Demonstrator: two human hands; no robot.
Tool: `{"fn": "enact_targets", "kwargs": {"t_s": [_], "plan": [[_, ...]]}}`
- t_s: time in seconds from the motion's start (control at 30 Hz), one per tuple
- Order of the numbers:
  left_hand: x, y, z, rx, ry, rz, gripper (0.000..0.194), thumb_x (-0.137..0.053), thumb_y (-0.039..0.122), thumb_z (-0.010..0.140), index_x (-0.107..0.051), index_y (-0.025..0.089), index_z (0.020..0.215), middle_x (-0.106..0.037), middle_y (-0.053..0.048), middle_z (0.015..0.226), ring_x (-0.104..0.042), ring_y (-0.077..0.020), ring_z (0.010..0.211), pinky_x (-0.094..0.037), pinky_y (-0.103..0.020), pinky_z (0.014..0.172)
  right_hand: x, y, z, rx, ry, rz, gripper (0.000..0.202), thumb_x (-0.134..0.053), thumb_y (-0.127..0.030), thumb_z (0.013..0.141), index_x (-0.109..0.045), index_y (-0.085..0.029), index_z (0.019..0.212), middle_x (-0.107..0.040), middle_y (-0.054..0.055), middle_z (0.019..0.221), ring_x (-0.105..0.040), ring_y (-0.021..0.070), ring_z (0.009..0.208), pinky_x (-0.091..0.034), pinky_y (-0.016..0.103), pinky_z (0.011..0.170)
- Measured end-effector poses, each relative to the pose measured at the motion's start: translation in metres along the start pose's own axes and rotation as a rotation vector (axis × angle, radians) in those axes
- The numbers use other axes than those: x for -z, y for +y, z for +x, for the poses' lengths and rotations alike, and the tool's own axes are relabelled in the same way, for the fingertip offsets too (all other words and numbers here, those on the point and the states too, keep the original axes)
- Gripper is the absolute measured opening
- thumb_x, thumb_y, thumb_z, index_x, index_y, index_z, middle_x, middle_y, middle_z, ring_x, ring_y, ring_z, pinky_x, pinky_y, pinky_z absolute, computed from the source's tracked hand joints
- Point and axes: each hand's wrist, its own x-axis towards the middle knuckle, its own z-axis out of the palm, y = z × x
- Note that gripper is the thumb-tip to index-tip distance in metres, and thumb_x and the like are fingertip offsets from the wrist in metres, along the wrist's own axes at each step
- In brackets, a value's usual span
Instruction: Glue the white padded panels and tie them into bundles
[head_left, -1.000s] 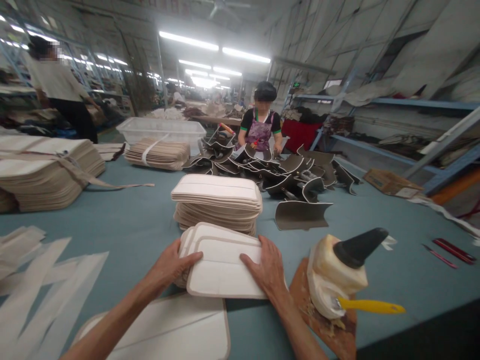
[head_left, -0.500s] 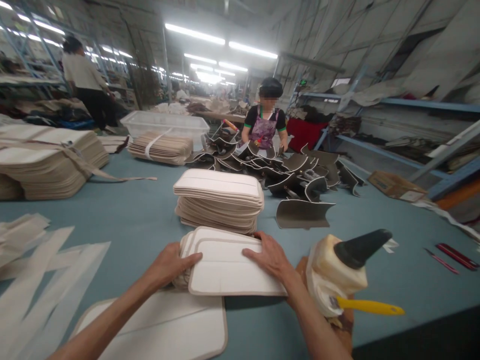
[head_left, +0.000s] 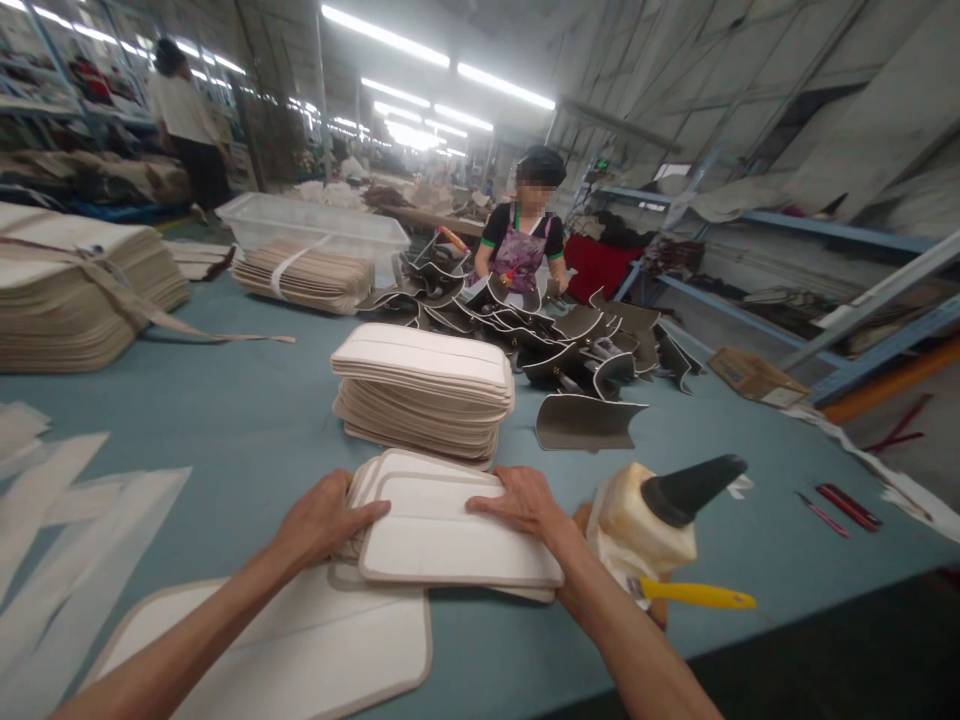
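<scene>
A small uneven stack of white panels with beige edges (head_left: 457, 545) lies near the table's front. My left hand (head_left: 324, 515) grips its left end, thumb on top and the other fingers hidden around the side. At the far right edge, my right hand (head_left: 521, 500) holds the same stack, its thumb pressed on the top panel. Partly beneath lies a larger white panel with a beige border (head_left: 337, 650). Just beyond my hands stands a taller stack of similar panels (head_left: 424, 350). Beside my right forearm are a stained pale container with a black spout (head_left: 637, 515) and a yellow-handled brush (head_left: 697, 592).
Dark curved pieces with pale edges (head_left: 585, 422) pile up beyond, before a co-worker in a patterned apron (head_left: 521, 250). Tied panel stacks (head_left: 300, 275) and a clear plastic bin (head_left: 315, 225) stand far left. Pale strips (head_left: 112, 560) lie left; red tools (head_left: 847, 507) lie right.
The view has turned slightly, shifting the table's things left. Both hands keep their hold; a lower panel's edge now shows at the stack's front right. A person at the back left has walked rightward.
</scene>
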Motion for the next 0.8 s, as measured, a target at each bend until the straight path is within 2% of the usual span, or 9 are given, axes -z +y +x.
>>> {"fn": "enact_targets", "kwargs": {"t_s": [0.1, 0.17, 0.27, 0.33, 0.4, 0.5, 0.6, 0.67, 0.8], "plan": [[0.002, -0.003, -0.001, -0.011, -0.014, -0.121, 0.06, -0.067, 0.072, 0.067, -0.061, 0.019, 0.095, -0.076, -0.011, 0.096, -0.071, -0.0348, 0.092, -0.049, -0.038, 0.071, 0.011, -0.001, -0.011, 0.005, 0.028, -0.019, 0.056, -0.067, -0.077, 0.08, -0.071, -0.022, 0.078, -0.077, 0.008, 0.079, -0.07, 0.0262, 0.078, -0.034, 0.03, 0.065], [0.001, -0.007, -0.003, -0.02, -0.078, -0.356, 0.071, -0.073, 0.074, 0.063, -0.059, 0.018, 0.105, -0.077, -0.011, 0.101, -0.073, -0.0343, 0.095, -0.052, -0.038, 0.073, 0.015, -0.001, -0.025, 0.002, 0.093, -0.027, 0.056, -0.065, -0.078, 0.081, -0.069, -0.022, 0.079, -0.076, 0.007, 0.079, -0.069, 0.0243, 0.075, -0.032, 0.029, 0.064], [0.002, -0.007, -0.011, -0.004, -0.23, -0.719, 0.089, -0.08, 0.071, 0.062, -0.049, 0.018, 0.127, -0.079, -0.01, 0.102, -0.076, -0.0322, 0.092, -0.057, -0.038, 0.074, 0.018, -0.001, -0.051, 0.072, 0.309, -0.023, 0.065, -0.061, -0.085, 0.079, -0.066, -0.021, 0.077, -0.071, 0.005, 0.07, -0.065, 0.0205, 0.066, -0.03, 0.029, 0.061], [0.009, 0.001, -0.019, -0.028, -0.273, -0.829, 0.097, -0.082, 0.066, 0.064, -0.042, 0.019, 0.139, -0.079, -0.01, 0.108, -0.076, -0.0312, 0.097, -0.058, -0.04, 0.081, 0.025, -0.002, -0.067, 0.152, 0.481, -0.02, 0.068, -0.054, -0.089, 0.08, -0.062, -0.021, 0.071, -0.064, 0.002, 0.062, -0.06, 0.0174, 0.058, -0.029, 0.028, 0.059], [0.024, 0.013, -0.025, -0.135, -0.25, -0.836, 0.092, -0.083, 0.062, 0.067, -0.044, 0.02, 0.139, -0.075, -0.011, 0.118, -0.072, -0.0311, 0.108, -0.058, -0.042, 0.091, 0.04, -0.004, -0.078, 0.221, 0.629, -0.043, 0.068, -0.051, -0.087, 0.085, -0.057, -0.021, 0.068, -0.057, -0.001, 0.058, -0.054, 0.0148, 0.053, -0.028, 0.028, 0.057], [0.052, 0.026, -0.026, -0.352, -0.155, -0.744, 0.071, -0.08, 0.06, 0.072, -0.056, 0.02, 0.126, -0.07, -0.01, 0.124, -0.067, -0.0317, 0.116, -0.056, -0.043, 0.097, 0.071, -0.012, -0.081, 0.329, 0.822, -0.104, 0.062, -0.06, -0.081, 0.084, -0.053, -0.022, 0.067, -0.05, -0.003, 0.057, -0.048, 0.0134, 0.052, -0.029, 0.028, 0.057], [0.067, 0.017, -0.019, -0.48, -0.044, -0.656, 0.06, -0.076, 0.054, 0.079, -0.055, 0.022, 0.126, -0.068, -0.009, 0.127, -0.065, -0.0287, 0.117, -0.054, -0.041, 0.1, 0.086, -0.028, -0.073, 0.427, 0.942, -0.146, 0.06, -0.064, -0.08, 0.082, -0.052, -0.023, 0.068, -0.048, -0.003, 0.058, -0.046, 0.0148, 0.054, -0.029, 0.031, 0.058], [0.06, -0.002, -0.014, -0.493, 0.004, -0.605, 0.059, -0.074, 0.051, 0.081, -0.052, 0.023, 0.129, -0.065, -0.009, 0.132, -0.063, -0.0272, 0.12, -0.052, -0.04, 0.105, 0.076, -0.042, -0.065, 0.47, 0.952, -0.149, 0.058, -0.06, -0.079, 0.086, -0.052, -0.023, 0.07, -0.05, -0.002, 0.059, -0.047, 0.0164, 0.056, -0.031, 0.032, 0.06], [0.018, -0.042, -0.013, -0.388, 0.065, -0.513, 0.07, -0.07, 0.047, 0.077, -0.046, 0.021, 0.138, -0.069, -0.011, 0.125, -0.066, -0.03, 0.118, -0.052, -0.043, 0.106, 0.033, -0.06, -0.054, 0.478, 0.867, -0.125, 0.053, -0.052, -0.074, 0.094, -0.056, -0.023, 0.077, -0.059, 0.002, 0.065, -0.054, 0.0208, 0.064, -0.036, 0.035, 0.066]]}}
